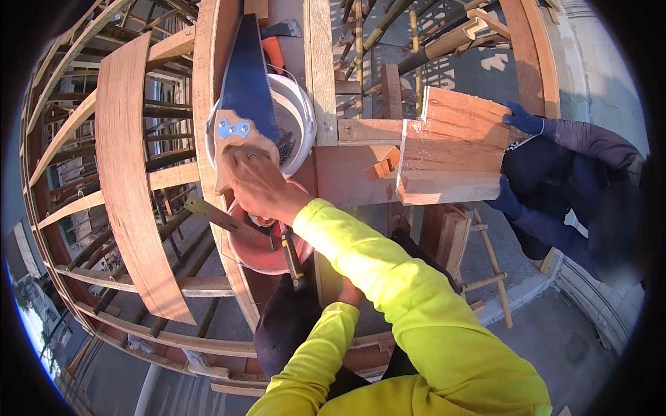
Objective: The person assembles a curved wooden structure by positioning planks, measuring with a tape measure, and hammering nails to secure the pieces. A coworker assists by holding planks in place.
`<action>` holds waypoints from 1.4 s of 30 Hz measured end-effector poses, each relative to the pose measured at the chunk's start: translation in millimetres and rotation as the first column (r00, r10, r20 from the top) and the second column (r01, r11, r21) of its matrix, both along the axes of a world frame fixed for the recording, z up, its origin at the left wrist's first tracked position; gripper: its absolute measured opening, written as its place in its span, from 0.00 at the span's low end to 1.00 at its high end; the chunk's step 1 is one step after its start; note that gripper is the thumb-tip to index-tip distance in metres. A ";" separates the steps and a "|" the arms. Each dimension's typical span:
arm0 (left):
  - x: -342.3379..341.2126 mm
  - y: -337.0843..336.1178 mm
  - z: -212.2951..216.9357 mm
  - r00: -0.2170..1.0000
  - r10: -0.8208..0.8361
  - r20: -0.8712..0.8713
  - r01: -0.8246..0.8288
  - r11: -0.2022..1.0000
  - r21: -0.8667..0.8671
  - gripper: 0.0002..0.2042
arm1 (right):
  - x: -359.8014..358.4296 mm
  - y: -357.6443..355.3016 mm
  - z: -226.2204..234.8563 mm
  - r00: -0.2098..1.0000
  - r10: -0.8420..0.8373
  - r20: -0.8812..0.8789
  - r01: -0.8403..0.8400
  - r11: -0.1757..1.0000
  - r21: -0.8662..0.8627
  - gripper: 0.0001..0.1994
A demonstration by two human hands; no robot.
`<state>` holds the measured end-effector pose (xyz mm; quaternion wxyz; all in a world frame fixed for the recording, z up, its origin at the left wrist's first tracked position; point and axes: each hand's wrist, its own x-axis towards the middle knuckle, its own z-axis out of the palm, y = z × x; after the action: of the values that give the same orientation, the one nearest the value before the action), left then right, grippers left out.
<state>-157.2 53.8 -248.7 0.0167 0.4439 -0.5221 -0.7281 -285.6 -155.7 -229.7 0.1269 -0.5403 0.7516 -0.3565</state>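
My right hand (255,179) is closed around the wooden handle of a handsaw (248,76). Its dark blue blade points away from me, lying over the left side of a white bucket (302,111). My left hand (352,292) is low in the middle, mostly behind my right sleeve, so its fingers are hidden. Below the saw handle, a red bucket (260,253) holds a try square (229,222) and a tool with a black and yellow handle (293,260). Small dark pieces, perhaps nails, lie inside the white bucket.
At right, another person's gloved hands (522,119) hold a plywood panel with a timber edge (454,145). A hatchet-like tool with an orange handle (273,54) rests beyond the white bucket. Timber beams (320,69), a long plywood strip (128,173) and bamboo poles surround open gaps.
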 end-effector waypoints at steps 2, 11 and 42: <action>-24.3 0.2 -14.4 0.998 -0.041 -0.045 0.041 0.999 0.015 0.21 | 4.7 -7.0 -11.6 0.995 0.041 -0.095 -0.028 0.991 0.131 0.20; -113.0 13.6 -64.8 0.943 -0.081 -0.324 0.101 0.994 0.047 0.24 | -59.0 48.8 -8.4 0.985 0.161 0.058 -0.142 0.958 -0.250 0.19; -72.3 -37.8 268.0 0.533 -0.340 -0.775 -0.075 0.893 -0.444 0.32 | -25.4 362.6 264.1 0.927 -0.239 0.289 0.361 0.775 -0.519 0.30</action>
<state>-229.5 16.0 19.3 0.3030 -0.0150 -0.6281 -0.7166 -311.0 207.0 34.5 -0.0197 -0.3858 0.6720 -0.6318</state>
